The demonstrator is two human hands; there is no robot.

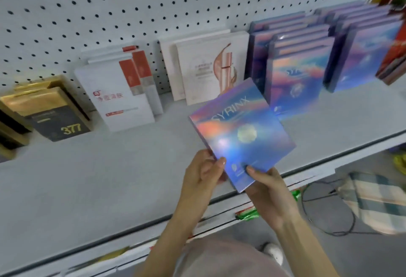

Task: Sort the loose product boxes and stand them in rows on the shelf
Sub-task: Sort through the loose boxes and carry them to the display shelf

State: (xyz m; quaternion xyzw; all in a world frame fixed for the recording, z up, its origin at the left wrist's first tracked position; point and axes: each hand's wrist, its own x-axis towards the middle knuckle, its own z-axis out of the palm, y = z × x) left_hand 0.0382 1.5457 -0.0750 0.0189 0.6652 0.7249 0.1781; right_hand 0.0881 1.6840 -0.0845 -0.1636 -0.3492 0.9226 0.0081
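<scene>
I pinch one blue box (241,131) in both my left hand (204,171) and right hand (270,188). Shelf (109,177) rows largely stand; this one remains unplaced.

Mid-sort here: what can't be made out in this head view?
Head view only:
- Blue box, held by left hand and right hand: back face and fingers behind, hidden by the box.
- Blue rows: rear boxes' fronts, covered by front ones.
- Red boxes: cut off by right edge.
- Gold boxes: cut off by left edge.
- White boxes: small print blurred.
</scene>
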